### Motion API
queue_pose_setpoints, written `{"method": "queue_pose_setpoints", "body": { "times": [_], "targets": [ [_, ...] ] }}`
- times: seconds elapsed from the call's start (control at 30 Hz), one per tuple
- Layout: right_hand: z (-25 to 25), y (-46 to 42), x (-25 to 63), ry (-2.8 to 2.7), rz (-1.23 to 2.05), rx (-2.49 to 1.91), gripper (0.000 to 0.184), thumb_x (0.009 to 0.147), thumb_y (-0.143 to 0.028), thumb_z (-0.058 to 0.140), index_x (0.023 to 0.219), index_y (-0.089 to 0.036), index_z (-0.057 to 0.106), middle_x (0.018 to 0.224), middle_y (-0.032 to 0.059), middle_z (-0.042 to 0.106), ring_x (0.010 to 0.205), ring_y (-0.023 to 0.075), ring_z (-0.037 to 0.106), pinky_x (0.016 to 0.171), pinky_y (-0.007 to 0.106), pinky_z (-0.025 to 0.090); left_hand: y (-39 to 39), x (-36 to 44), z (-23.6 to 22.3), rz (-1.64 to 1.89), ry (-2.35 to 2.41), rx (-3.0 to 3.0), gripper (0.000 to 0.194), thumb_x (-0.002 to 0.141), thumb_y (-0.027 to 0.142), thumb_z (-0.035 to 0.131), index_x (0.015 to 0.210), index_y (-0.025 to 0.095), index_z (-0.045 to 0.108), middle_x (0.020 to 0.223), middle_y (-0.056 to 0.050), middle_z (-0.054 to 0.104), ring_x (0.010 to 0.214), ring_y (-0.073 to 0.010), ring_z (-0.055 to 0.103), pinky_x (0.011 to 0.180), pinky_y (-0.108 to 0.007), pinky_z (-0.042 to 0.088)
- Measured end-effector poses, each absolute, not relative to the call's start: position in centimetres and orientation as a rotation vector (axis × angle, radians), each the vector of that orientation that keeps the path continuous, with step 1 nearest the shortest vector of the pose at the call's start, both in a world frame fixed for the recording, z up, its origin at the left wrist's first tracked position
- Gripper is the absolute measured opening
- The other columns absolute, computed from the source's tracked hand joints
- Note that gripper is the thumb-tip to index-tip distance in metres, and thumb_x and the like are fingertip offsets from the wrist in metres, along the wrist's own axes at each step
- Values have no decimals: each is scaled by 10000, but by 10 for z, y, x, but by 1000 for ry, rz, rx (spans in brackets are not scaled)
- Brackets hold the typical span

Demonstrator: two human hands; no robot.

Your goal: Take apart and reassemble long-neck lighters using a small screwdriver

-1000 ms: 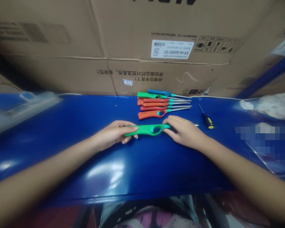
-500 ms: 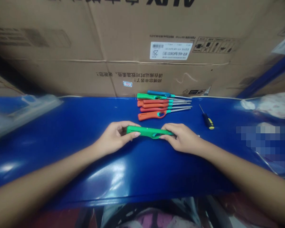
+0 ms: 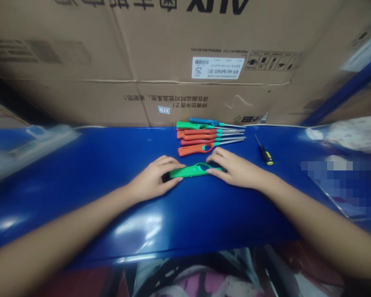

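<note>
A green long-nosed gas lighter lies across the middle of the blue table, its trigger loop turned toward the box. My left hand holds the handle end between thumb and fingers. At the nozzle end, my right hand has its thumb on the near side and its fingers on the far side; it hides most of the nozzle. Just beyond, several lighters lie side by side: an orange lighter nearest, more orange-red ones, a green lighter and a blue lighter at the back.
A black and yellow screwdriver lies right of the lighters. Behind the blue table stands a large cardboard box. A clear plastic bag is at the left, a patterned white cloth or bag at the right.
The green lighter has rolled over in my hands: its trigger loop faced me and now faces the box. My right fingers have opened somewhat and shifted. The view has moved slightly.
</note>
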State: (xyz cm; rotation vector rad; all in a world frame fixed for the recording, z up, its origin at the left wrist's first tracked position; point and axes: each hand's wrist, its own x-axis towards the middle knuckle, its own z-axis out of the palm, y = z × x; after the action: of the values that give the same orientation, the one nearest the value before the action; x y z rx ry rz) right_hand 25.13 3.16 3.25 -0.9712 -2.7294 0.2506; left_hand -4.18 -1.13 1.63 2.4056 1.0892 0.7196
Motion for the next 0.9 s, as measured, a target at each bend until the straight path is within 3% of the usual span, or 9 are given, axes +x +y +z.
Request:
{"method": "queue_pose_setpoints", "body": {
  "times": [0.17, 0.27, 0.37, 0.43, 0.57, 0.67, 0.77, 0.9],
  "targets": [
    [55, 47, 279, -2316, -311, -1774, 379, 961, -443, 500, 1113, -115, 613, 1128, 252, 568, 1049, 402, 567, 795, 531, 507, -9, -44, 16, 748, 1168, 2395, 392, 913, 390, 625, 1244, 186, 674, 1188, -108, 673, 1089, -247, 624, 986, -382, 484],
    [59, 56, 302, -2059, -163, -2310, 482, 884, -401, 619, 1255, -101, 552, 1257, 311, 511, 1130, 468, 548, 801, 567, 496, -8, -44, 18, 721, 1207, 2377, 381, 905, 422, 619, 1191, 185, 701, 1141, -107, 677, 1041, -256, 633, 953, -396, 495],
    [55, 58, 318, -2001, 74, -2479, 480, 838, -299, 660, 1261, -98, 558, 1172, 295, 583, 1048, 431, 625, 806, 542, 500, -7, -42, 16, 735, 1203, 2334, 373, 898, 450, 625, 1151, 193, 721, 1102, -99, 677, 1015, -253, 633, 929, -386, 499],
    [53, 56, 322, -2012, 102, -2434, 444, 856, -258, 599, 1265, -91, 555, 1094, 272, 634, 981, 395, 661, 792, 510, 512, -6, -41, 14, 754, 1194, 2318, 377, 885, 463, 644, 1142, 200, 727, 1094, -96, 676, 1017, -253, 629, 932, -383, 494],
    [63, 53, 312, -2004, -60, -2098, 472, 895, -232, 462, 1343, -84, 491, 1219, 254, 628, 1109, 355, 627, 900, 466, 497, -7, -38, 10, 767, 1174, 2318, 379, 885, 465, 653, 1146, 201, 725, 1071, -91, 670, 991, -243, 626, 922, -383, 493],
    [80, 53, 290, -1935, -110, -1552, 370, 855, -265, 532, 1178, -119, 639, 1133, 184, 678, 1056, 303, 646, 932, 426, 499, -9, -36, 11, 774, 1146, 2329, 381, 900, 457, 645, 1157, 187, 719, 1079, -102, 666, 992, -245, 623, 923, -390, 494],
    [96, 53, 257, -1852, 65, -1190, 269, 829, -334, 629, 1013, -165, 727, 1005, 120, 700, 924, 256, 672, 851, 404, 534, -12, -36, 12, 781, 1103, 2359, 356, 921, 412, 619, 1185, 190, 706, 1125, -111, 658, 1054, -254, 608, 972, -404, 481],
    [102, 53, 204, -1709, 534, -1006, 298, 777, -402, 726, 989, -193, 714, 927, 52, 692, 590, 151, 611, 579, 339, 529, -16, -38, 12, 782, 1049, 2400, 368, 909, 311, 612, 1245, 173, 675, 1155, -118, 648, 1086, -255, 586, 1002, -410, 471]
  ]
}}
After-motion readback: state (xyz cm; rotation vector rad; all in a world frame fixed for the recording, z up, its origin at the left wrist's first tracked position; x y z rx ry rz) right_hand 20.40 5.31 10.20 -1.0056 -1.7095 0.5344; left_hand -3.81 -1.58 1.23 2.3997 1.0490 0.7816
